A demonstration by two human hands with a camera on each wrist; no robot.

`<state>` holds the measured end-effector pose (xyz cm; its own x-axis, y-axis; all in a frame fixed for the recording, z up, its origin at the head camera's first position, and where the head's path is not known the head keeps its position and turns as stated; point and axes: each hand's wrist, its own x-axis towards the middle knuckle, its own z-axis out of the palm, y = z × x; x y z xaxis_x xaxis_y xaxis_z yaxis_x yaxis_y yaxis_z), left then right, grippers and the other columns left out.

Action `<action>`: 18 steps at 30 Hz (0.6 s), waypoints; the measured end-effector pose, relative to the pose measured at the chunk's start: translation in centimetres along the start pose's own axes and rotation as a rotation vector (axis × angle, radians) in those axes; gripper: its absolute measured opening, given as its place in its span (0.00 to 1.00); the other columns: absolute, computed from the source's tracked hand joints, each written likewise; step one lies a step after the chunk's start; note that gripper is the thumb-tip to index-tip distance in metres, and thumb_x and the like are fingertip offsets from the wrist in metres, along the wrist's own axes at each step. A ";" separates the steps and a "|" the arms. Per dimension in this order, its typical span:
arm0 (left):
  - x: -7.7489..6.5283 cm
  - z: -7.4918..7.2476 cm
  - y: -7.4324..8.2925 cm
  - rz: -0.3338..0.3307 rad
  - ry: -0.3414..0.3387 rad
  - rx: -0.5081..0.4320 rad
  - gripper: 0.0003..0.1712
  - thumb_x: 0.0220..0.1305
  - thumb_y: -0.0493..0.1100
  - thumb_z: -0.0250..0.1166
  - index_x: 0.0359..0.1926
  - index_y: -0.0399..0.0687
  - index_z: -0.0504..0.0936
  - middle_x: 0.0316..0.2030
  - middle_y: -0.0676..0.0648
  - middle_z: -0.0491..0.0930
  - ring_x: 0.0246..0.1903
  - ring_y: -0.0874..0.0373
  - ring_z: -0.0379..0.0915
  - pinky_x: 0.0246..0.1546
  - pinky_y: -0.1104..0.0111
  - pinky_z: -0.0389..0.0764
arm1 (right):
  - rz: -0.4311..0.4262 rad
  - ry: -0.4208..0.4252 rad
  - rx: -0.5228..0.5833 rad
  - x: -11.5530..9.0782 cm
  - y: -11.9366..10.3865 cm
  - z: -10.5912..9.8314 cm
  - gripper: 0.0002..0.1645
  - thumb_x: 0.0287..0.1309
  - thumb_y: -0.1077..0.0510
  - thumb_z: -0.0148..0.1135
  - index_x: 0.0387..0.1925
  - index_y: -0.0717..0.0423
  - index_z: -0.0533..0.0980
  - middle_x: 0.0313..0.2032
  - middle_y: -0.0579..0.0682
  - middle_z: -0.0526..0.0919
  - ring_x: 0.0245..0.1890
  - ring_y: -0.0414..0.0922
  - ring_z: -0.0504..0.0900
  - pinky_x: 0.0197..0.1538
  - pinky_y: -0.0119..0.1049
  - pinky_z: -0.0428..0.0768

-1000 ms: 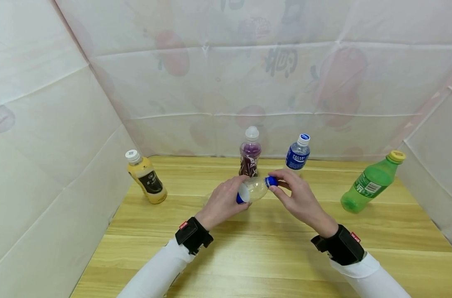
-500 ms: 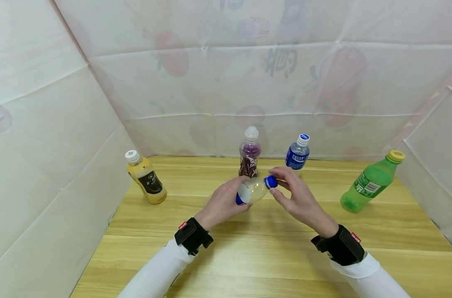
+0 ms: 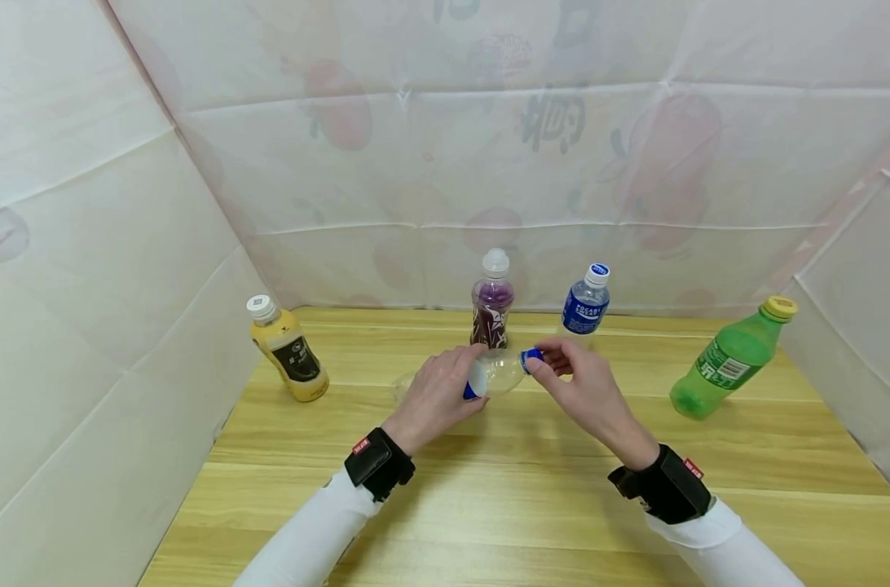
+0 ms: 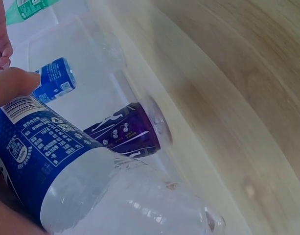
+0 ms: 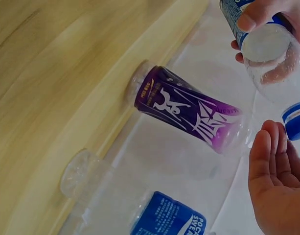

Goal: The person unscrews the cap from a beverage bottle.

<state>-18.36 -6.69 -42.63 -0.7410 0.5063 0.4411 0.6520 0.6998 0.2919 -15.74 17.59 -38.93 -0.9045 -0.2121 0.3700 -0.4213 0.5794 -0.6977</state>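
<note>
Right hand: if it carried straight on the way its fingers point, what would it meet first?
The right hand points left at the blue cap of the clear bottle the left hand grips; the cap comes first, probably touched already.

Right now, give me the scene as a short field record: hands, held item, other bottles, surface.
left hand: grips the clear bottle round its blue label, bottle lying sideways above the table
right hand: fingers pinch the blue cap at the bottle's neck
cap state: cannot tell whether on or off the neck
standing behind: purple bottle, blue-label bottle
far left: yellow bottle
far right: green bottle
surface: wooden table
</note>
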 end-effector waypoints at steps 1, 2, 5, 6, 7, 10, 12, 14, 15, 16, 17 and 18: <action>0.0 0.0 0.0 -0.003 -0.003 -0.006 0.44 0.51 0.45 0.83 0.66 0.42 0.72 0.49 0.42 0.83 0.43 0.51 0.81 0.41 0.59 0.84 | -0.020 0.005 0.000 0.0 0.0 0.1 0.21 0.71 0.54 0.66 0.55 0.67 0.78 0.41 0.52 0.85 0.39 0.45 0.83 0.44 0.35 0.83; 0.0 0.0 0.1 -0.007 -0.007 -0.015 0.44 0.51 0.45 0.83 0.67 0.42 0.72 0.50 0.42 0.83 0.43 0.51 0.81 0.41 0.59 0.84 | -0.038 0.012 -0.003 0.0 0.0 0.1 0.19 0.70 0.56 0.67 0.53 0.66 0.79 0.40 0.52 0.85 0.38 0.45 0.83 0.43 0.34 0.84; 0.0 -0.1 0.2 -0.017 -0.021 -0.039 0.45 0.52 0.45 0.83 0.67 0.41 0.71 0.52 0.41 0.83 0.44 0.50 0.82 0.41 0.59 0.84 | -0.076 0.035 -0.015 0.0 0.0 0.2 0.16 0.67 0.59 0.69 0.51 0.64 0.80 0.40 0.51 0.86 0.37 0.43 0.84 0.43 0.34 0.85; 0.0 -0.1 0.2 -0.020 -0.024 -0.046 0.45 0.52 0.45 0.83 0.67 0.41 0.71 0.52 0.41 0.83 0.45 0.50 0.82 0.41 0.59 0.84 | -0.090 0.040 -0.018 0.0 -0.1 0.2 0.16 0.67 0.60 0.69 0.51 0.64 0.80 0.40 0.51 0.86 0.38 0.43 0.84 0.43 0.35 0.85; 0.0 -0.1 0.2 -0.023 -0.027 -0.051 0.45 0.52 0.45 0.83 0.67 0.41 0.71 0.52 0.41 0.83 0.45 0.50 0.82 0.42 0.58 0.84 | -0.105 0.045 -0.022 0.0 -0.1 0.2 0.16 0.66 0.60 0.70 0.51 0.64 0.80 0.41 0.51 0.86 0.38 0.43 0.85 0.43 0.35 0.85; 0.0 0.0 0.2 -0.026 -0.032 -0.064 0.45 0.52 0.45 0.83 0.68 0.41 0.71 0.53 0.40 0.83 0.46 0.50 0.81 0.43 0.58 0.84 | -0.149 0.055 -0.021 0.0 0.0 0.2 0.17 0.65 0.62 0.70 0.52 0.65 0.81 0.43 0.52 0.86 0.40 0.45 0.86 0.45 0.38 0.87; 0.0 0.0 0.1 -0.026 -0.032 -0.074 0.45 0.52 0.45 0.83 0.68 0.41 0.71 0.53 0.40 0.83 0.45 0.50 0.81 0.43 0.58 0.84 | -0.170 0.055 -0.014 -0.1 0.0 0.2 0.18 0.64 0.63 0.71 0.53 0.66 0.80 0.45 0.53 0.86 0.41 0.46 0.86 0.46 0.38 0.87; 0.0 0.0 0.1 -0.026 -0.031 -0.085 0.45 0.53 0.45 0.83 0.68 0.41 0.71 0.52 0.40 0.83 0.45 0.49 0.81 0.43 0.58 0.84 | -0.176 0.047 0.007 -0.1 0.0 0.2 0.19 0.64 0.64 0.70 0.54 0.67 0.80 0.46 0.54 0.86 0.42 0.47 0.86 0.47 0.37 0.87; -0.1 0.0 0.1 -0.026 -0.031 -0.088 0.45 0.53 0.45 0.83 0.68 0.41 0.70 0.52 0.41 0.82 0.46 0.50 0.81 0.43 0.58 0.84 | -0.176 0.042 0.019 -0.1 0.0 0.2 0.19 0.64 0.65 0.70 0.55 0.68 0.80 0.47 0.55 0.86 0.43 0.47 0.86 0.48 0.36 0.86; -0.1 0.0 0.1 -0.026 -0.031 -0.092 0.45 0.53 0.45 0.83 0.68 0.41 0.70 0.53 0.41 0.82 0.46 0.49 0.81 0.43 0.58 0.84 | -0.175 0.035 0.032 -0.1 0.0 0.2 0.19 0.65 0.65 0.70 0.55 0.68 0.79 0.47 0.55 0.85 0.44 0.47 0.86 0.49 0.36 0.86; -0.1 0.0 0.1 -0.026 -0.031 -0.096 0.45 0.53 0.45 0.83 0.68 0.41 0.70 0.53 0.40 0.82 0.46 0.49 0.81 0.43 0.58 0.84 | -0.174 0.030 0.044 -0.1 0.0 0.1 0.20 0.65 0.65 0.69 0.56 0.68 0.79 0.48 0.56 0.85 0.45 0.48 0.86 0.50 0.36 0.86; -0.1 0.0 0.0 -0.026 -0.032 -0.099 0.45 0.53 0.45 0.83 0.68 0.40 0.70 0.53 0.40 0.82 0.46 0.49 0.81 0.44 0.58 0.84 | -0.172 0.024 0.054 0.0 0.0 0.1 0.20 0.65 0.66 0.69 0.56 0.68 0.79 0.49 0.56 0.85 0.45 0.49 0.86 0.50 0.36 0.86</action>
<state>-18.27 -6.71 -42.65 -0.7618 0.5055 0.4050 0.6437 0.6608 0.3860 -15.70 17.50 -39.03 -0.8170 -0.2857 0.5009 -0.5735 0.4929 -0.6543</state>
